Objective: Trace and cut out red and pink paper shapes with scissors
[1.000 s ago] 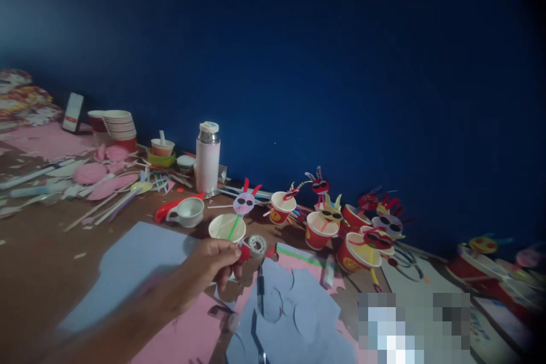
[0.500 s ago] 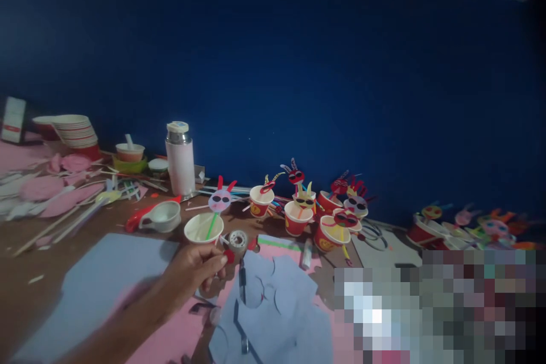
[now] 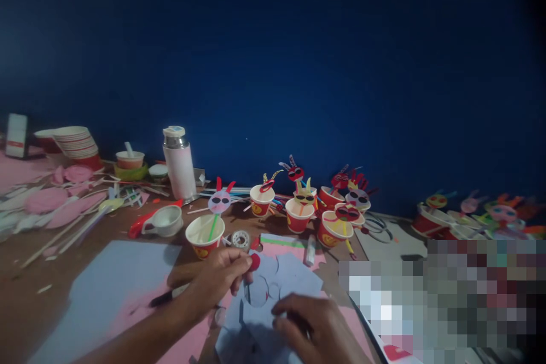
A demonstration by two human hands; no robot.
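My left hand (image 3: 226,273) pinches a small rounded red paper piece (image 3: 255,262) between thumb and fingertips, over the middle of the table. My right hand (image 3: 315,324) hovers low over the blue paper sheets (image 3: 292,273), its fingers bent and apart, with nothing visible in them. Circles are drawn or cut on these sheets. Just beyond my left hand stands a paper cup (image 3: 205,236) with a rabbit-eared paper face (image 3: 219,201) on a green stick. A roll of tape (image 3: 241,240) lies beside that cup. A black marker (image 3: 161,298) lies partly hidden behind my left forearm.
Several cups with paper faces, such as a red-faced one (image 3: 335,233), stand behind. A white flask (image 3: 180,170), a small cup with a handle (image 3: 166,220) and stacked paper cups (image 3: 79,145) are at left. A glue stick (image 3: 310,250) lies right of centre. The lower right is pixelated.
My right hand has come into view from below. My left hand has moved slightly right and down with the red paper piece. The view has shifted a little.
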